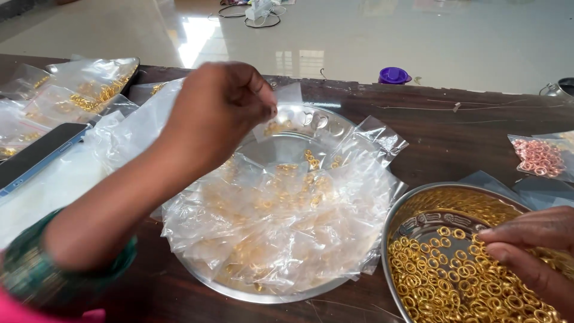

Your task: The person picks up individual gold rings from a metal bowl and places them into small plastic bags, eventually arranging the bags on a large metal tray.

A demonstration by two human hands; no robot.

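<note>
Two bare hands work over two round steel plates on a dark wooden table (454, 137). Left hand (218, 107), raised above the larger plate, has thumb and forefinger pinched on the top edge of a small clear plastic pouch (286, 116), which hangs over the far part of that plate; whether the pouch holds rings cannot be told. Large round steel plate (269, 296) carries a heap of small clear plastic pouches holding gold rings (281, 221), piled from centre to near rim. Right hand (535, 248) enters from the right edge, fingers extended and close together, fingertips (487, 234) resting on loose small gold metal rings (442, 275) that fill the second round steel plate (394, 221), just beside the first and nearer the right edge. Green bangles (36, 272) circle the left wrist. Further filled clear pouches with gold pieces (89, 90) lie at far left, next to a dark flat phone (36, 155). One clear pouch of pink rings (540, 157) lies at right. Beyond the table, a purple round lid (394, 75) sits on the pale glossy floor (359, 36).
</note>
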